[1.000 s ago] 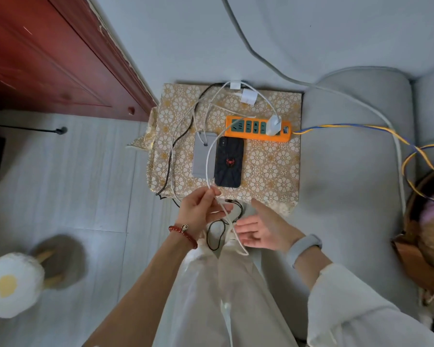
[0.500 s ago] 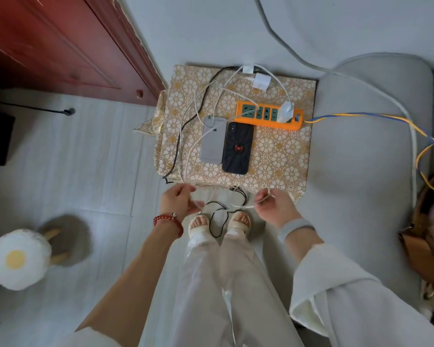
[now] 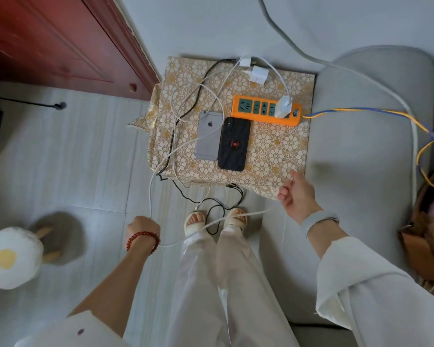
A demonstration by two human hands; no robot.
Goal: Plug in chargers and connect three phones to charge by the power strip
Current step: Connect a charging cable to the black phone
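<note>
An orange power strip (image 3: 261, 116) lies on a flower-patterned table (image 3: 273, 149), with one white charger (image 3: 283, 106) plugged in near its right end. Two loose white chargers (image 3: 257, 74) lie at the table's back edge. A silver phone (image 3: 208, 136) and a black phone (image 3: 234, 144) lie face down side by side. A white cable (image 3: 218, 221) stretches between my hands. My left hand (image 3: 142, 227) grips it low at the left. My right hand (image 3: 296, 194) pinches its other end by the table's front right corner.
A black cable (image 3: 188, 108) trails off the table to the floor by my sandalled feet (image 3: 216, 220). A grey sofa (image 3: 361, 151) stands at the right, a red wooden door (image 3: 60, 41) at the left. A fried-egg stool (image 3: 9, 257) sits lower left.
My hands have pulled apart, left going down-left and right going right, drawing the white cable out taut between them. The view has moved closer to the table.
</note>
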